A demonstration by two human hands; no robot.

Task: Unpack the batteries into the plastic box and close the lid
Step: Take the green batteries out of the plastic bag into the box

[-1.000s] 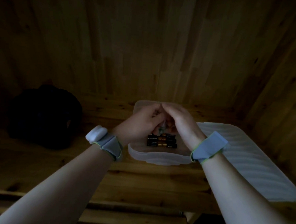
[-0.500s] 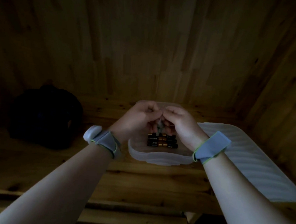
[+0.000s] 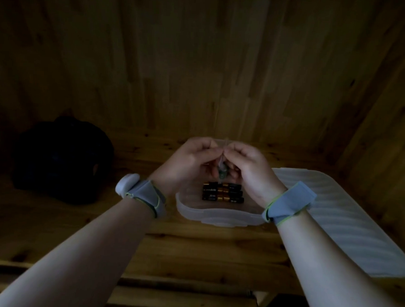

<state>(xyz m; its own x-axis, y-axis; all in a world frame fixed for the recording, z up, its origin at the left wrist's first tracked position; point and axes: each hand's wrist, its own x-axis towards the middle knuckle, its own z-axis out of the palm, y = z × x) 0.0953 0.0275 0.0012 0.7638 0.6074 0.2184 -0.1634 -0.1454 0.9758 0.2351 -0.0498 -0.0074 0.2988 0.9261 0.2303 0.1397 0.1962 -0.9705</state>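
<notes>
On the dim wooden bench (image 3: 99, 230) I see the open plastic box (image 3: 189, 206) holding a row of batteries (image 3: 222, 194). Above it, my left hand (image 3: 189, 164) and right hand (image 3: 250, 170) meet, fingertips pinched together on a small wrapper (image 3: 222, 168). The lid (image 3: 348, 222) lies just right; a dark bag (image 3: 60, 160) sits far left.

The scene is dim and warm-toned, with heavy vignetting that sinks the upper corners and left edge into near black. The brightest patch is the centre and lower right, on the pale lid (image 3: 348, 222). Wide-angle distortion bends the wood planks (image 3: 224, 72) outward. Fine detail is soft and noisy.
</notes>
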